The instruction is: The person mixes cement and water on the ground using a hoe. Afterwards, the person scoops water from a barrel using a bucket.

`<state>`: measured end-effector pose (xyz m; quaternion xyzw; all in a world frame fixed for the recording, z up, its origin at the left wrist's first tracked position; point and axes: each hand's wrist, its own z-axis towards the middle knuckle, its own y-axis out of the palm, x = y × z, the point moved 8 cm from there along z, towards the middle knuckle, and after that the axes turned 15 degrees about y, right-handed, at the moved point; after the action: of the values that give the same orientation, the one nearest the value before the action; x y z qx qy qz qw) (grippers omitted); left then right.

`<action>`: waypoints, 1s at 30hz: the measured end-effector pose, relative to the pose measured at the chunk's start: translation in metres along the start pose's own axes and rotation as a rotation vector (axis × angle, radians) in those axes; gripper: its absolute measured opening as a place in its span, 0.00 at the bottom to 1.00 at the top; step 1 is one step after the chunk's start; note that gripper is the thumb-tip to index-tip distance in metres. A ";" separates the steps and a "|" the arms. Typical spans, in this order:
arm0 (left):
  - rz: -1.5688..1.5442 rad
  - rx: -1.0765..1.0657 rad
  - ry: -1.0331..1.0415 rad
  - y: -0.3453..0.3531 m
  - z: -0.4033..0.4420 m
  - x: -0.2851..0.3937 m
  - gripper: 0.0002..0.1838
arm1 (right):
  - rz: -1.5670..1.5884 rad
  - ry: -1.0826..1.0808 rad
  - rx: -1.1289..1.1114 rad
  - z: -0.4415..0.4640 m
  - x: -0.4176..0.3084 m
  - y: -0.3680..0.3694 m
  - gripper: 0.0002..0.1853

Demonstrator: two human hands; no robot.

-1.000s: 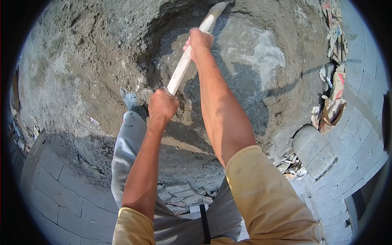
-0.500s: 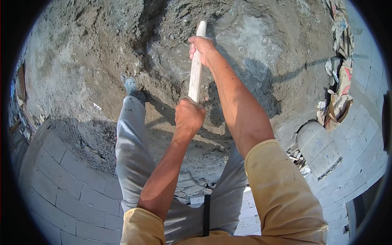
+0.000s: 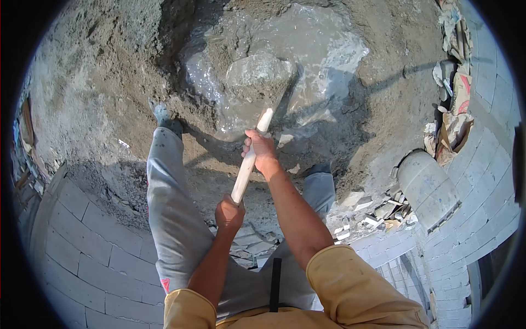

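Both of my hands are wrapped round a pale wooden handle (image 3: pixel 245 171). My left hand (image 3: pixel 229 213) grips its lower end, and my right hand (image 3: pixel 259 149) holds it farther up, near the blade. At the far end is a wide shovel blade (image 3: pixel 258 77), coated in grey mud, lying over a pool of wet grey mix (image 3: pixel 312 41). Mud covers the blade, so its edges are partly hidden. Damp sandy material (image 3: pixel 120 71) surrounds the pool.
My left boot (image 3: pixel 160 112) is on the sandy material, and my other leg (image 3: pixel 319 189) is right of the handle. A grey curved container (image 3: pixel 427 183) and torn paper bags (image 3: pixel 455 131) lie at the right. Block surfaces (image 3: pixel 93 247) and rubble border the mix.
My hands and the handle have moved back toward my body, and the muddy blade has come into view. More of the wet pool shows.
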<state>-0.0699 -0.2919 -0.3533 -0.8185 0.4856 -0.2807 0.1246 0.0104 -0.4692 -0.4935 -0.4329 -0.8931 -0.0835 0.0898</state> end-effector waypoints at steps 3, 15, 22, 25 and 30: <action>0.139 -0.087 -0.128 0.007 -0.016 -0.023 0.15 | 0.046 -0.044 0.099 -0.004 0.034 -0.031 0.09; -0.078 0.173 0.424 -0.127 0.218 0.173 0.14 | -0.055 -0.944 -0.016 -0.191 -0.256 0.162 0.06; -0.203 -0.015 0.053 -0.133 0.288 0.144 0.21 | -0.378 -0.654 0.283 -0.002 -0.312 0.246 0.16; -0.303 -0.034 -0.006 -0.117 0.269 0.113 0.22 | -0.512 -0.515 0.280 0.026 -0.276 0.243 0.19; -0.277 -0.015 0.034 -0.112 0.221 0.144 0.20 | -0.468 -0.458 0.187 0.016 -0.266 0.218 0.15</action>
<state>0.1934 -0.3757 -0.4305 -0.8738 0.3720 -0.3052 0.0704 0.3431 -0.5344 -0.5552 -0.2137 -0.9690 0.0797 -0.0952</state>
